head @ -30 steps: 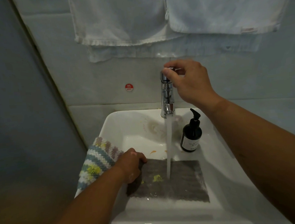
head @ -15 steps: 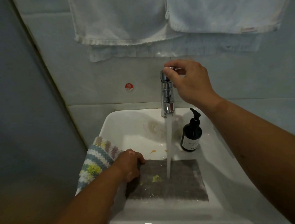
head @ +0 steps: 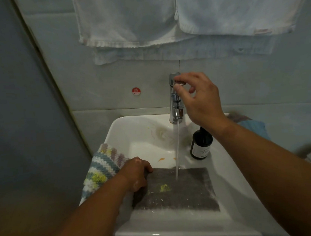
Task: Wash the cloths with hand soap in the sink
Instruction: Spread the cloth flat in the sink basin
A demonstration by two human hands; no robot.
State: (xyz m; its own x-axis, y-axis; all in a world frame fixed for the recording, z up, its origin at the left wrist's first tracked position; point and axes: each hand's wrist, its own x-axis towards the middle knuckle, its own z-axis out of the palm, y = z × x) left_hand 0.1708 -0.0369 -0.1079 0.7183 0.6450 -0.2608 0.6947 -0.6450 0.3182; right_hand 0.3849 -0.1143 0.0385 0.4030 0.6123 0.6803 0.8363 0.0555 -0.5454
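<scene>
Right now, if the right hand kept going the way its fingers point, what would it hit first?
The tap handle: the right hand points leftward at it and seems to pinch it between thumb and forefinger. Beyond that only the wall shows, though depth is unclear.

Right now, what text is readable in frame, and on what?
"HOT": round red sticker on the wall, left of the faucet; the mark above the word is too small to read.
Soap bottle label: print too blurred to read.
Tag on white towel: unreadable.
</scene>
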